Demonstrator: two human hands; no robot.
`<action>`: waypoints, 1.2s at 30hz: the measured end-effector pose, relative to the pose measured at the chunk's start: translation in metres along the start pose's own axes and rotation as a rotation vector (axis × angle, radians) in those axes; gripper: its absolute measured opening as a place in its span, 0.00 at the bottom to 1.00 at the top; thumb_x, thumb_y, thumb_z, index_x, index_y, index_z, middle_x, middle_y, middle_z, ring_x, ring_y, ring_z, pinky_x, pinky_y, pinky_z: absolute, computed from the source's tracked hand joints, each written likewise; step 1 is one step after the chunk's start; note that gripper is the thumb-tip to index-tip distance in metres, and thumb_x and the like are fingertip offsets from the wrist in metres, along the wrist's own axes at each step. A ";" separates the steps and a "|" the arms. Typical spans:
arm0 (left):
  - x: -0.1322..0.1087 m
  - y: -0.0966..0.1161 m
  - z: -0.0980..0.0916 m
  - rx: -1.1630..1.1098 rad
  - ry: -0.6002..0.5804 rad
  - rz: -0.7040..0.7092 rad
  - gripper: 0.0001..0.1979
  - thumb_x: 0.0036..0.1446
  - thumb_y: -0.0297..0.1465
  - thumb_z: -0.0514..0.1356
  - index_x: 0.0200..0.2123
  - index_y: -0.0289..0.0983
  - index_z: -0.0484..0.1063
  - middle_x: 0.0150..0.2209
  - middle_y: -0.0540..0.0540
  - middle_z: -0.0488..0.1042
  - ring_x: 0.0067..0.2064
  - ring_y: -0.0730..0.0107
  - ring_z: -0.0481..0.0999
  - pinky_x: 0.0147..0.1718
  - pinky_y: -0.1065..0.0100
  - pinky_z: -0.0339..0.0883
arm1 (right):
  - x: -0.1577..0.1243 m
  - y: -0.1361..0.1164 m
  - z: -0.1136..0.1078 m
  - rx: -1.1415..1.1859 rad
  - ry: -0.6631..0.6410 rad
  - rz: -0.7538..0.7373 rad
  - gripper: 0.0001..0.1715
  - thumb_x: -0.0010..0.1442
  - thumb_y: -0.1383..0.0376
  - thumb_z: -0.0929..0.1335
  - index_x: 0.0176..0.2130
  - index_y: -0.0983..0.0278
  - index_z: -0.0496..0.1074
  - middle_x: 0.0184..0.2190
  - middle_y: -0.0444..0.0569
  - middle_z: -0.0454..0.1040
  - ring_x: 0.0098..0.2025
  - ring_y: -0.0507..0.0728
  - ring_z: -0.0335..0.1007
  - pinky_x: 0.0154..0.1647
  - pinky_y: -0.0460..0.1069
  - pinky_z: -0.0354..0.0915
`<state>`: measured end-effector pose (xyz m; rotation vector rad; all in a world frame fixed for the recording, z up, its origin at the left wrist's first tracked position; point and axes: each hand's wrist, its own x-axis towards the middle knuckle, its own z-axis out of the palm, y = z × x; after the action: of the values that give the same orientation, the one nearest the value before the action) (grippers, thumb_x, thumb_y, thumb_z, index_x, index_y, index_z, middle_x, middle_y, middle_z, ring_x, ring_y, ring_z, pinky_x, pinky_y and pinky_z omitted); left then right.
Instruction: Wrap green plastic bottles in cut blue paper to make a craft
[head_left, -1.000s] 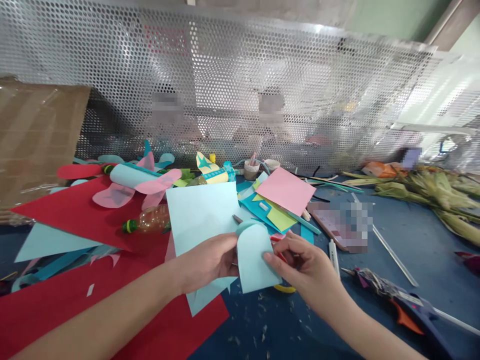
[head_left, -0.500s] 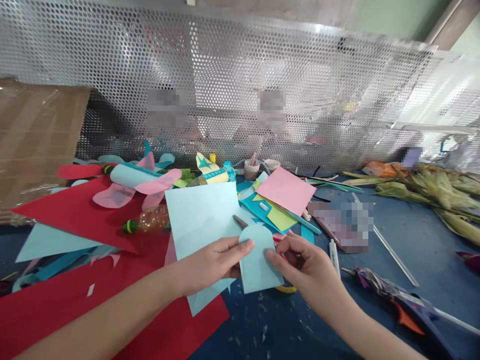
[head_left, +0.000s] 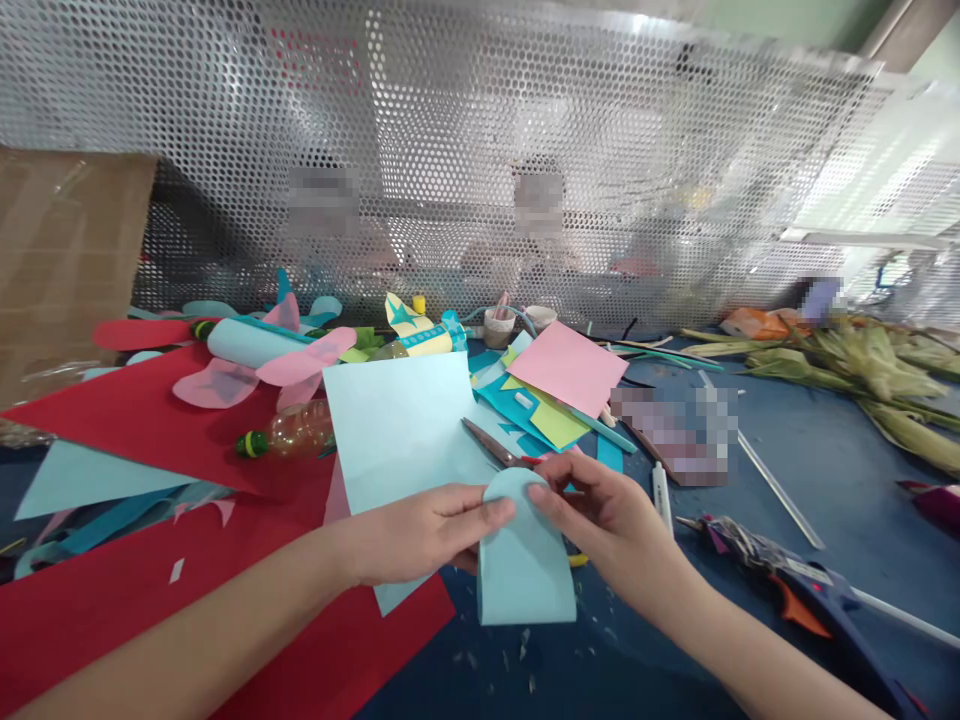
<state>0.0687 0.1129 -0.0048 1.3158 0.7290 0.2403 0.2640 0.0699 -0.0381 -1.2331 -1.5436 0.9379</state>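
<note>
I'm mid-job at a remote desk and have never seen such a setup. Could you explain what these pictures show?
There is no machine here: these are a person's own bare left hand and right hand. The view comes from one camera worn on that person's head, looking forward and down. Both hands hold a light blue paper piece with a rounded top. Just beyond it are scissors, their handles mostly hidden. On the blue table, red sheets and a plastic bottle lie to the left, a pink sheet lies beyond the hands, and a glue gun lies to the right.
</note>
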 end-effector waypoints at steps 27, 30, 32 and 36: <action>0.015 -0.010 0.007 0.005 0.082 -0.004 0.14 0.49 0.37 0.68 0.37 0.33 0.79 0.37 0.41 0.83 0.43 0.57 0.81 0.42 0.63 0.74 | 0.008 -0.003 -0.006 0.005 0.328 -0.056 0.12 0.59 0.56 0.69 0.31 0.62 0.69 0.25 0.43 0.64 0.26 0.52 0.59 0.23 0.45 0.61; 0.015 -0.010 0.006 0.071 0.111 -0.008 0.11 0.50 0.34 0.66 0.36 0.34 0.79 0.35 0.42 0.83 0.41 0.59 0.81 0.40 0.64 0.73 | 0.008 -0.003 -0.006 0.013 0.320 -0.050 0.12 0.59 0.56 0.68 0.30 0.62 0.69 0.25 0.43 0.64 0.26 0.51 0.58 0.24 0.46 0.60; 0.014 -0.010 0.006 0.123 0.136 0.000 0.09 0.50 0.32 0.66 0.34 0.34 0.79 0.34 0.43 0.83 0.39 0.61 0.81 0.40 0.65 0.73 | 0.009 -0.003 -0.006 0.026 0.323 -0.049 0.12 0.59 0.56 0.69 0.30 0.62 0.69 0.25 0.42 0.64 0.26 0.51 0.57 0.24 0.46 0.59; 0.015 -0.012 0.006 0.086 0.199 0.057 0.09 0.50 0.34 0.66 0.33 0.34 0.80 0.32 0.44 0.83 0.38 0.61 0.81 0.39 0.65 0.73 | 0.009 -0.003 -0.008 0.161 0.305 -0.065 0.17 0.59 0.50 0.68 0.33 0.61 0.70 0.27 0.43 0.67 0.27 0.52 0.62 0.27 0.47 0.64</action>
<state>0.0813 0.1132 -0.0211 1.4085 0.8780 0.3934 0.2702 0.0783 -0.0310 -1.1448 -1.2365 0.7757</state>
